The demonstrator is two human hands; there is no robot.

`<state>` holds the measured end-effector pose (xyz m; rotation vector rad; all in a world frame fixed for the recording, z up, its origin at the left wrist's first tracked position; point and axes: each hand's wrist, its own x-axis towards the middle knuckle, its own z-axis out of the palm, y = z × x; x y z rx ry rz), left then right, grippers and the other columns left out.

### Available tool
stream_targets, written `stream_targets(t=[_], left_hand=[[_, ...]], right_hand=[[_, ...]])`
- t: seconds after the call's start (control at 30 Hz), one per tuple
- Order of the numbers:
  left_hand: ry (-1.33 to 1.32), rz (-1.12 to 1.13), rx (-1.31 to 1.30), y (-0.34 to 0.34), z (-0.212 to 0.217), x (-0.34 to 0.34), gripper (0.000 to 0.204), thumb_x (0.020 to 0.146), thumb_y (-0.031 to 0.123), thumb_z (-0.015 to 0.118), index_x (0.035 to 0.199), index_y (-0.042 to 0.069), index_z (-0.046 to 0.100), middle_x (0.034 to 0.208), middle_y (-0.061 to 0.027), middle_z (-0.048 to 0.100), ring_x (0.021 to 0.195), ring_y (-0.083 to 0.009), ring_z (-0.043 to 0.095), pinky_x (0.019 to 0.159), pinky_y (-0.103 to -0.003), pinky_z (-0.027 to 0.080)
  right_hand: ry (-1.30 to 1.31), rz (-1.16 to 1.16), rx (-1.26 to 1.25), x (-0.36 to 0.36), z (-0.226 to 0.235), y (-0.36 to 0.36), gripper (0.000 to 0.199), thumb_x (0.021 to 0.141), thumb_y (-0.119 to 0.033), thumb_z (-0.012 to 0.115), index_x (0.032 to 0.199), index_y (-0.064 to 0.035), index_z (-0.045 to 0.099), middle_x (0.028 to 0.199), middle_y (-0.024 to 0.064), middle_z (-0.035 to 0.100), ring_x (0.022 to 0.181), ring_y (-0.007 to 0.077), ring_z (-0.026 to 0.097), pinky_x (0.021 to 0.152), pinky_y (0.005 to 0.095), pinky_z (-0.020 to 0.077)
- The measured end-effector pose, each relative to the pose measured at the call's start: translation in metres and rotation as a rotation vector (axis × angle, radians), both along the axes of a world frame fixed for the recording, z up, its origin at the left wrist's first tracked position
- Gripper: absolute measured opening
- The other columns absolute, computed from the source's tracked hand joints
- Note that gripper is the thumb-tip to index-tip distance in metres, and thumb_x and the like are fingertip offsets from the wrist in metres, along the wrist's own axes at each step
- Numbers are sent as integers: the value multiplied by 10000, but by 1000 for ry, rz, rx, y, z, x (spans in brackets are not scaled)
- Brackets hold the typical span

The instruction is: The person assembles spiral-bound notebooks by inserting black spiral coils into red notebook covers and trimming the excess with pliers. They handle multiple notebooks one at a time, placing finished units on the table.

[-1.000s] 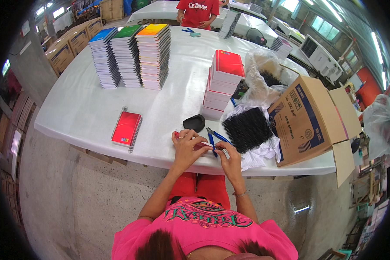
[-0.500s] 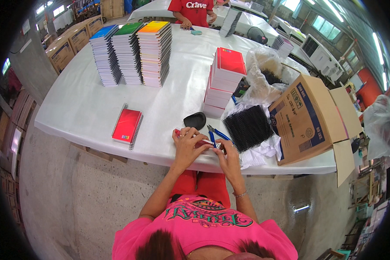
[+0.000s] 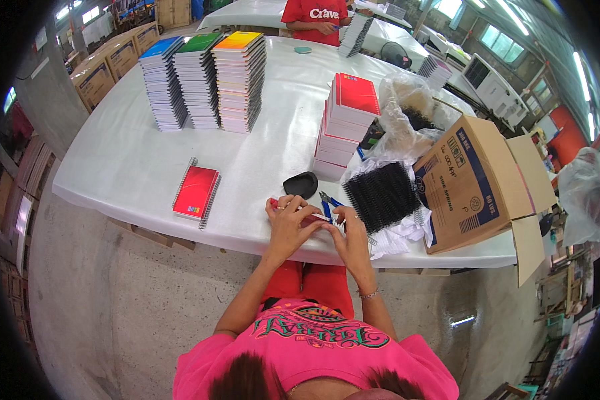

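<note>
My left hand (image 3: 289, 223) is closed around a small red-covered notebook (image 3: 309, 219) held at the table's front edge; fingers hide most of it. My right hand (image 3: 351, 241) is closed in a pinch at the notebook's right end, where a thin spiral wire seems to trail out below; the fingertips hide the exact grip. Just beyond lie blue-handled cutting pliers (image 3: 327, 204) and a black, rounded, shallow dish or pad (image 3: 301, 185). To the left rests a red spiral notebook (image 3: 197, 193). A pile of black spiral coils (image 3: 380, 197) sits at the right on white paper.
Tall stacks of blue (image 3: 163, 83), green (image 3: 197, 80) and yellow (image 3: 239, 83) notebooks stand at the far left. A stack of red-covered pads (image 3: 343, 123) rises beyond the pliers. An open cardboard box (image 3: 470, 183) bounds the right. Across the table stands a person in red (image 3: 313, 20).
My right hand has shifted slightly left along the notebook's end, while my left hand keeps its hold. The person across has moved right and lifted their hands off the table.
</note>
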<state>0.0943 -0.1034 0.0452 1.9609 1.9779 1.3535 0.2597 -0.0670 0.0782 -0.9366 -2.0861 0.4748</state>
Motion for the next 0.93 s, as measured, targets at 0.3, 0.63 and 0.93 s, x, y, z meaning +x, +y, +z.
stream_targets(t=[0.3,0.63,0.93], left_hand=[[-16,-7,-15,0,1,0,225,757,339,771,946,220,742,970,20,579,1123,-233,484,1036,-626,187],[-377,97,205,-13,13,-17,507,702,162,835,1153,75,620,1204,-146,466,1197,-303,437,1004,-418,383],[-321,-50,-95,-29,-9,-64,397,755,223,829,1040,65,603,1147,-110,461,1110,-286,494,954,-430,418]], right_hand=[[60,48,-25,-4,-7,7,141,912,-103,643,987,14,615,860,165,596,741,325,579,662,393,437],[-125,117,-139,-3,5,8,147,930,-142,604,934,-8,665,892,177,596,876,400,575,774,456,441],[-184,290,-331,-12,6,70,330,978,-272,582,1231,-65,627,1224,211,550,1051,302,535,904,399,447]])
